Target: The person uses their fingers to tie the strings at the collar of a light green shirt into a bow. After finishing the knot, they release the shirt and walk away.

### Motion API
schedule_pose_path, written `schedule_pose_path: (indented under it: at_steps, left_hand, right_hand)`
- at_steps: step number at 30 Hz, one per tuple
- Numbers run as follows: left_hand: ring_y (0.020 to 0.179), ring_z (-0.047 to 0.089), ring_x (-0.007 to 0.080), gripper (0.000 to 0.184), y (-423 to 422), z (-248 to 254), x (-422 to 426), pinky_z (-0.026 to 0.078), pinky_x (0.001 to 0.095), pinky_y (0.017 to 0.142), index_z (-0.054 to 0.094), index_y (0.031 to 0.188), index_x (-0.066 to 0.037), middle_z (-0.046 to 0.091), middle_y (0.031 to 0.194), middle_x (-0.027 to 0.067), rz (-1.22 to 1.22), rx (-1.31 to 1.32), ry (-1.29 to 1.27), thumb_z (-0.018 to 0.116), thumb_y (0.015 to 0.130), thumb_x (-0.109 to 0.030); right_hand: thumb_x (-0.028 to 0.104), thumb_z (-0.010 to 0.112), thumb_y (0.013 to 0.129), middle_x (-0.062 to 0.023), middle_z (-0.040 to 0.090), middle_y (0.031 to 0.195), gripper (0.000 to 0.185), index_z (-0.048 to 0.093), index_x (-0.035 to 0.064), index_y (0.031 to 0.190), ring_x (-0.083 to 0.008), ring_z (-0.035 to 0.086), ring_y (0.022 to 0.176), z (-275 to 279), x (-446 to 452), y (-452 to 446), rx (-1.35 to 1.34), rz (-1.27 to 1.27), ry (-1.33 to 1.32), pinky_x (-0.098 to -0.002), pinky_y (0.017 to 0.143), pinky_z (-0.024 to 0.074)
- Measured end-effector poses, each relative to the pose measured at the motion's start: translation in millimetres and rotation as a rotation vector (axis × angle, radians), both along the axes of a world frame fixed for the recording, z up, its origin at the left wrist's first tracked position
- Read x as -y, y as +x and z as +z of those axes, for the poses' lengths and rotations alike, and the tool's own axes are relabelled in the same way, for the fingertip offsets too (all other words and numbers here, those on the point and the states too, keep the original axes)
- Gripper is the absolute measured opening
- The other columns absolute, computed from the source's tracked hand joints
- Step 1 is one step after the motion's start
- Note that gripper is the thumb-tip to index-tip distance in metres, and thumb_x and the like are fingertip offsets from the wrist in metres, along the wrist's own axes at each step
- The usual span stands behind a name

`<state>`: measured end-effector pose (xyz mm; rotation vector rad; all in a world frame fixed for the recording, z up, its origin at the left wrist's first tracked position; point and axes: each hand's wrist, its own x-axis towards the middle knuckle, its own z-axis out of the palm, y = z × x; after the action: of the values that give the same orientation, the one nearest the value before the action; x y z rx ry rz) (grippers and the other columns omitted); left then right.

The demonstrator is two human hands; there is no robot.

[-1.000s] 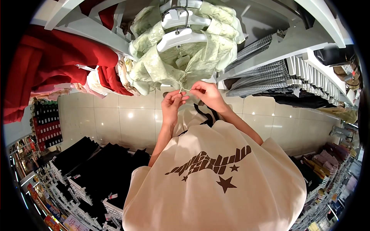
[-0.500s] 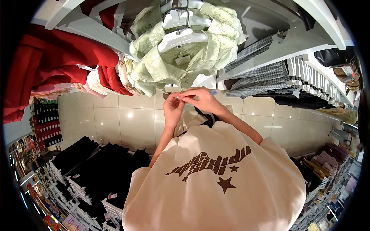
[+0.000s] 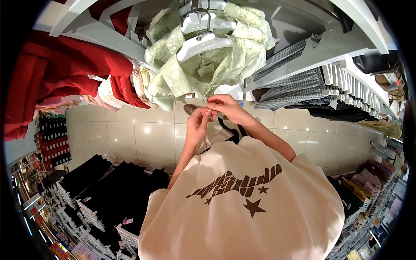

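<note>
A pale green patterned collared shirt (image 3: 171,80) hangs on a white hanger (image 3: 203,45) right in front of me, with a white label inside its neck. Below the collar, at the shirt's front edge, my two hands meet with fingertips close together. My left hand (image 3: 199,123) is closed in a pinch around a small pale bit, apparently the shirt's edge or a button; the fingers hide it. Slightly higher, my right hand (image 3: 228,109) also pinches the shirt front between thumb and fingers.
More pale green shirts hang behind on white hangers. Red garments (image 3: 78,56) hang at left, grey checked garments (image 3: 294,86) at right. Black clothes (image 3: 117,186) on a rack stand behind me at lower left. White rack bars (image 3: 303,69) frame the bay above a tiled floor (image 3: 154,138).
Both hands have shifted slightly down and to the right, and the right hand now sits higher than the left. The shirt's front edge is pulled a little rightward.
</note>
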<state>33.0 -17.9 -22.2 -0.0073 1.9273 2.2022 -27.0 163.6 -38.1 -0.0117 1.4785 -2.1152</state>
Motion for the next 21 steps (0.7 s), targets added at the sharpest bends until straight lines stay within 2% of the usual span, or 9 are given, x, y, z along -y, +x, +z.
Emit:
schedule_pose_path:
  at_steps: [1, 4, 6, 7, 11, 15, 16, 18, 21]
  left_hand:
    - [0.093, 0.072, 0.0153, 0.015, 1, 2, -1, 0.058, 0.0289, 0.08, 0.063, 0.117, 0.003, 0.076, 0.103, 0.011, 0.0, 0.0, -0.002, 0.056, 0.11, -0.009]
    - [0.087, 0.071, 0.015, 0.01, 2, 5, -4, 0.056, 0.0285, 0.075, 0.057, 0.113, 0.0, 0.075, 0.1, 0.0109, 0.056, 0.09, 0.077, 0.057, 0.11, -0.01]
    - [0.081, 0.068, 0.014, 0.011, 0, 5, -3, 0.053, 0.028, 0.071, 0.053, 0.113, -0.004, 0.075, 0.097, 0.0104, 0.182, 0.158, 0.115, 0.06, 0.108, -0.011]
    - [0.081, 0.068, 0.014, 0.011, -1, 4, -1, 0.053, 0.028, 0.071, 0.053, 0.113, -0.004, 0.075, 0.097, 0.0104, 0.184, 0.159, 0.114, 0.06, 0.108, -0.011]
    - [0.076, 0.064, 0.0117, 0.011, -6, -2, -1, 0.051, 0.0263, 0.07, 0.06, 0.112, -0.002, 0.073, 0.092, 0.0073, 0.243, 0.139, 0.084, 0.063, 0.107, -0.011]
    - [0.075, 0.062, 0.0095, 0.011, -6, -9, 0, 0.05, 0.025, 0.069, 0.067, 0.11, -0.001, 0.07, 0.089, 0.0033, 0.242, 0.123, 0.024, 0.065, 0.106, -0.011]
    - [0.075, 0.062, 0.0095, 0.011, -6, -8, -1, 0.05, 0.025, 0.069, 0.067, 0.11, -0.001, 0.07, 0.089, 0.0033, 0.24, 0.123, 0.025, 0.065, 0.106, -0.011]
    - [0.075, 0.062, 0.0088, 0.01, -4, -7, -3, 0.05, 0.0242, 0.067, 0.064, 0.109, -0.001, 0.068, 0.09, 0.0025, 0.254, 0.105, -0.076, 0.065, 0.105, -0.01]
    - [0.075, 0.062, 0.009, 0.005, -5, -6, -7, 0.049, 0.0238, 0.064, 0.062, 0.105, -0.001, 0.067, 0.091, 0.0022, 0.303, 0.111, -0.069, 0.064, 0.103, -0.005]
  right_hand:
    - [0.009, 0.073, 0.099, -0.0081, 0.073, 0.097, 0.03, 0.064, -0.008, 0.121, -0.0116, 0.065, 0.076, -4, -1, 0, 0.153, 0.069, -0.126, -0.0273, 0.069, 0.0543]
    - [0.008, 0.072, 0.1, -0.0077, 0.074, 0.097, 0.027, 0.066, -0.0067, 0.122, -0.011, 0.066, 0.078, -9, 0, 2, 0.138, -0.02, -0.118, -0.0267, 0.07, 0.0542]
    - [0.007, 0.072, 0.1, -0.0073, 0.073, 0.099, 0.025, 0.068, -0.006, 0.12, -0.0116, 0.066, 0.082, -8, -1, 2, 0.132, -0.007, -0.115, -0.0271, 0.074, 0.0542]
    - [0.006, 0.072, 0.1, -0.0069, 0.073, 0.101, 0.022, 0.069, -0.0054, 0.118, -0.0122, 0.066, 0.086, -6, -1, 3, 0.128, 0.007, -0.112, -0.0275, 0.077, 0.0542]
    - [0.004, 0.072, 0.098, -0.0066, 0.074, 0.101, 0.021, 0.07, -0.0052, 0.117, -0.0118, 0.067, 0.086, 2, 2, 3, 0.098, -0.006, -0.099, -0.0271, 0.079, 0.0548]
    - [0.004, 0.075, 0.096, -0.0055, 0.074, 0.1, 0.021, 0.071, -0.0034, 0.114, -0.011, 0.069, 0.089, 8, 7, 5, -0.025, -0.06, 0.05, -0.0264, 0.081, 0.056]
    - [0.004, 0.076, 0.095, -0.005, 0.074, 0.098, 0.018, 0.071, -0.0027, 0.111, -0.0108, 0.07, 0.09, 10, 8, 5, -0.097, -0.075, 0.142, -0.0262, 0.081, 0.0564]
    - [0.004, 0.076, 0.095, -0.0046, 0.074, 0.097, 0.015, 0.07, -0.002, 0.107, -0.0106, 0.07, 0.091, 6, 9, 5, -0.127, -0.081, 0.166, -0.0261, 0.081, 0.0567]
    - [0.003, 0.076, 0.094, -0.0042, 0.074, 0.095, 0.011, 0.068, -0.0011, 0.1, -0.0102, 0.071, 0.091, 4, 11, 6, -0.177, -0.081, 0.205, -0.0261, 0.081, 0.0572]
